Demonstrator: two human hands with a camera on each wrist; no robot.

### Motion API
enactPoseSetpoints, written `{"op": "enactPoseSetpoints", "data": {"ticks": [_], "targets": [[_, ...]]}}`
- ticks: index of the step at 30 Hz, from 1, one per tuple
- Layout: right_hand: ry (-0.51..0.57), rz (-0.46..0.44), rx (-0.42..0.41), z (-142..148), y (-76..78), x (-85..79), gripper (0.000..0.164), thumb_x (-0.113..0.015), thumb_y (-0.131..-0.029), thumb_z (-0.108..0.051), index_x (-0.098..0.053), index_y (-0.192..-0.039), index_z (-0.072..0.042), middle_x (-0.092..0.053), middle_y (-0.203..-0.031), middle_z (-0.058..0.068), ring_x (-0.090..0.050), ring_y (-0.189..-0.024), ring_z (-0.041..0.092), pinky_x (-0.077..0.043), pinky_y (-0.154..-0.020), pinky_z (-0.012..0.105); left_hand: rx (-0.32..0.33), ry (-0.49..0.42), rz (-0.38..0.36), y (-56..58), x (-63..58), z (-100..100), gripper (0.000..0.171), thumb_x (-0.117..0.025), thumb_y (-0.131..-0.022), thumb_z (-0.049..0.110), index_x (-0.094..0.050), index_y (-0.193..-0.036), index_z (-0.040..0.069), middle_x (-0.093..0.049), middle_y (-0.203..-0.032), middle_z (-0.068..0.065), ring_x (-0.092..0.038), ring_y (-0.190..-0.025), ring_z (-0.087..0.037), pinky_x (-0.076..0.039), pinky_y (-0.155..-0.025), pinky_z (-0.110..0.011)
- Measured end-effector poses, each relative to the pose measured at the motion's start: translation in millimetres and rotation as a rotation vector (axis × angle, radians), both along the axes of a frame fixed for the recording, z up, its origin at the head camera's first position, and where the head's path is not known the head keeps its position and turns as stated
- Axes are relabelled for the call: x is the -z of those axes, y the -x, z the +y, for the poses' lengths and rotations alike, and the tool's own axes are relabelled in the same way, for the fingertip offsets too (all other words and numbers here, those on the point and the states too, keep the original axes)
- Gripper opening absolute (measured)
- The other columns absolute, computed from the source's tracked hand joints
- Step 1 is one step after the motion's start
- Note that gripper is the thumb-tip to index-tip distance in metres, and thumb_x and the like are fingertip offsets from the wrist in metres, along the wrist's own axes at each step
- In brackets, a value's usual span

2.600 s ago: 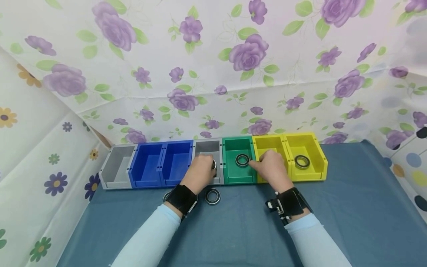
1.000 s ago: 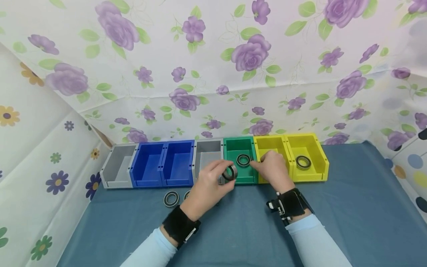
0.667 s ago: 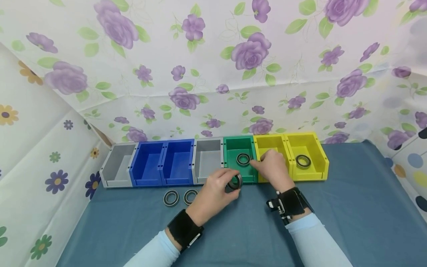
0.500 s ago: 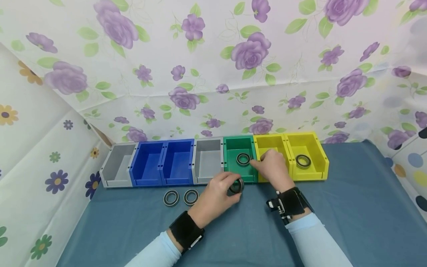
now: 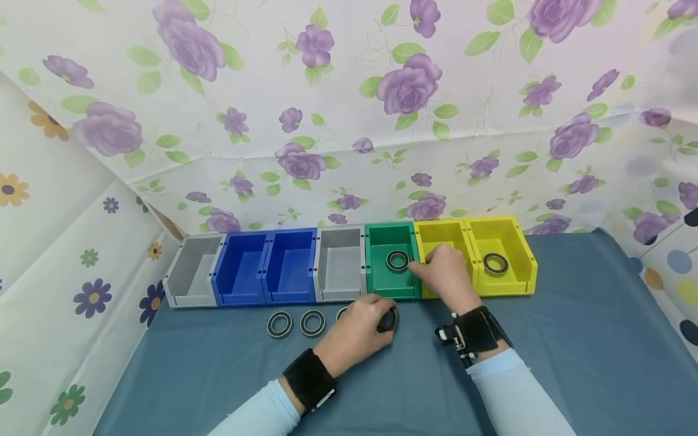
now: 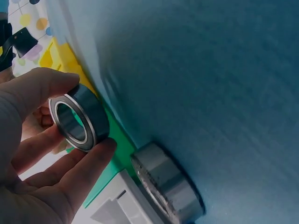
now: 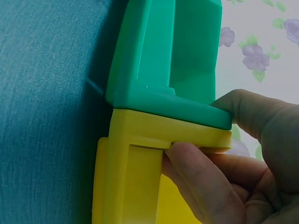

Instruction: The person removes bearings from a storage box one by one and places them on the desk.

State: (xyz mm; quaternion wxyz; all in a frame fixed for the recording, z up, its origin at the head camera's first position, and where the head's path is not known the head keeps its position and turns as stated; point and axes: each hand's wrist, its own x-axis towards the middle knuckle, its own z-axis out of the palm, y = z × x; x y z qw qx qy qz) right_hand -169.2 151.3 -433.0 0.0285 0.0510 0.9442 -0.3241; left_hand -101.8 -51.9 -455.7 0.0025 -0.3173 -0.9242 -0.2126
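My left hand [image 5: 354,332] pinches a ball bearing [image 5: 389,320] between thumb and fingertips, in front of the green bin [image 5: 394,286]. In the left wrist view, the held bearing [image 6: 77,120] is tilted, its bore showing, and another bearing [image 6: 168,184] lies on the cloth beyond it. My right hand [image 5: 447,275] grips the side walls where the green bin meets a yellow bin [image 5: 442,229]; in the right wrist view, the thumb is on the green wall [image 7: 187,108] and fingers are on the yellow one [image 7: 173,130]. A bearing [image 5: 397,261] lies inside the green bin.
Two bearings [image 5: 280,324] [image 5: 312,323] lie on the blue cloth [image 5: 218,369], a third [image 5: 342,312] mostly behind my left hand. The row also has grey bins [image 5: 340,260], blue bins [image 5: 290,266] and a right-end yellow bin [image 5: 498,284] holding a bearing [image 5: 495,264]. A flowered sheet [image 5: 245,200] hangs behind.
My left hand has taken the bearing out of the middle grey bin, moved it right and lowered it toward the cloth before the green bin. My right hand has stayed on the bin walls.
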Motion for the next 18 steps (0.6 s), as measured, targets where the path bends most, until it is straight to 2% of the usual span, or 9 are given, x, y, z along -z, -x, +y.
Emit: {"op": "enactPoseSetpoints", "data": {"ticks": [9,18], "targets": [[-0.001,-0.013,0.009,0.1,0.9,0.2,0.051,-0.067,-0.081,-0.045,-0.044,-0.051,-0.011,-0.03,-0.046,-0.004,-0.034,-0.038,0.013,-0.025,-0.038,0.025,-0.001,0.089,-0.017,-0.4,3.8,4.3,0.047,-0.071,-0.078,0.027,-0.059,-0.122,0.013,-0.056,-0.11,-0.004,-0.05,-0.092,-0.006,-0.043,-0.072,-0.016],[-0.002,-0.016,0.008,-0.1,0.9,-0.3,0.051,-0.067,-0.081,-0.046,-0.044,-0.05,-0.012,-0.03,-0.046,-0.004,-0.034,-0.038,0.013,-0.026,-0.037,0.025,0.0,0.117,0.002,1.6,5.4,5.5,0.045,-0.072,-0.076,0.025,-0.06,-0.118,0.012,-0.057,-0.103,-0.001,-0.05,-0.087,-0.005,-0.042,-0.069,-0.017]]}}
